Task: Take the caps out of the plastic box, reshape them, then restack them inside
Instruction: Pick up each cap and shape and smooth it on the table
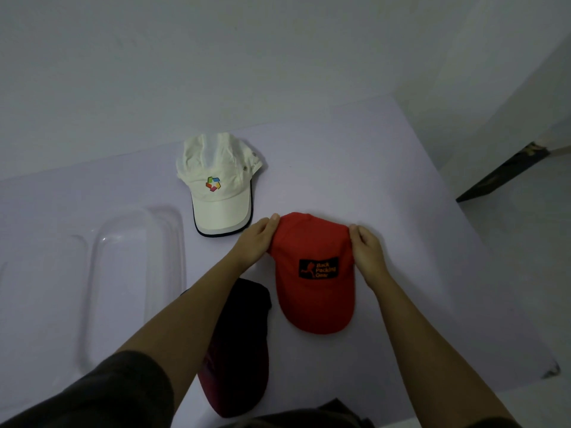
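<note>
A: Where was the red fabric cap with the black patch (pixel 312 267)?
B: Flat on the pale desk (pixel 386 193), brim toward the person. Left hand (pixel 258 240) and right hand (pixel 367 253) each gripped a crown side.
A: The others?
B: Cream cap (pixel 217 183) behind it; dark maroon cap (pixel 238 344) under the left forearm; clear plastic box (pixel 133 273) at left.

Dim room: pale table (pixel 355 168) against plain wall (pixel 216 57), light floor (pixel 509 242).

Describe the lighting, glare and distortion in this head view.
Head view: dim, bluish light; the clear plastic box shows only faint glare along its rim; the dark maroon cap is nearly lost in shadow; wide-angle bending curves the white table edges; the red cap stays reasonably sharp.
</note>
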Motion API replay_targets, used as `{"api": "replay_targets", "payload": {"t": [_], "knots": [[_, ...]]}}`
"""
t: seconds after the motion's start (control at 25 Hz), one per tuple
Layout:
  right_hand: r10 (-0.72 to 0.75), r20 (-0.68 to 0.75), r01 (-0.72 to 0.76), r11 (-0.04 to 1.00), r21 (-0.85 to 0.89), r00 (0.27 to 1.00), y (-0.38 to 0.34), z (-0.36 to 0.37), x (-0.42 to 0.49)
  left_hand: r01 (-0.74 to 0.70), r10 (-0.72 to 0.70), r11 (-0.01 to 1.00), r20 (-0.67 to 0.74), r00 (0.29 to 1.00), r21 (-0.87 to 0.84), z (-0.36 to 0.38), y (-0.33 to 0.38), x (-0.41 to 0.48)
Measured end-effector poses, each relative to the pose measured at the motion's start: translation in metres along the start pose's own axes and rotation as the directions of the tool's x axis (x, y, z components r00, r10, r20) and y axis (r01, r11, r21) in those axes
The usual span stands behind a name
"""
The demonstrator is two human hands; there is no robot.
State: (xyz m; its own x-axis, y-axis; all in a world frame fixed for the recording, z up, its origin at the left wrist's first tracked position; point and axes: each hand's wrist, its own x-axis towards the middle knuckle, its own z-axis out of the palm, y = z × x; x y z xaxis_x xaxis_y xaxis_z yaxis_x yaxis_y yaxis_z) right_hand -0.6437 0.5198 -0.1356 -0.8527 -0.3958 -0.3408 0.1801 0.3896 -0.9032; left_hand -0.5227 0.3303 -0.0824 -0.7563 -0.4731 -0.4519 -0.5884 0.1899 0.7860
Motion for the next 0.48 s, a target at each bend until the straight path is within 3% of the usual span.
{"api": "replay_targets", "payload": {"t": [0.16,0.28,0.4,0.48], "knots": [[0.099,0.207,-0.088,0.994,-0.063,0.973,-0.009,-0.011,0.008,-0.020,0.021,0.999,0.043,0.999,-0.025,0.005,-0.010,0.007],[0.049,0.323,-0.015,0.994,-0.106,0.945,-0.027,-0.012,0.010,-0.068,0.072,0.994,0.041,0.997,-0.082,0.012,-0.010,0.013],[0.054,0.279,-0.052,0.999,-0.015,0.959,-0.030,-0.005,0.013,-0.065,0.070,0.985,0.022,0.997,-0.162,0.017,-0.006,0.015],[0.025,0.163,-0.041,0.994,0.098,0.986,-0.029,0.001,0.015,-0.041,0.046,0.985,0.023,0.999,-0.167,0.019,-0.009,0.019]]}}
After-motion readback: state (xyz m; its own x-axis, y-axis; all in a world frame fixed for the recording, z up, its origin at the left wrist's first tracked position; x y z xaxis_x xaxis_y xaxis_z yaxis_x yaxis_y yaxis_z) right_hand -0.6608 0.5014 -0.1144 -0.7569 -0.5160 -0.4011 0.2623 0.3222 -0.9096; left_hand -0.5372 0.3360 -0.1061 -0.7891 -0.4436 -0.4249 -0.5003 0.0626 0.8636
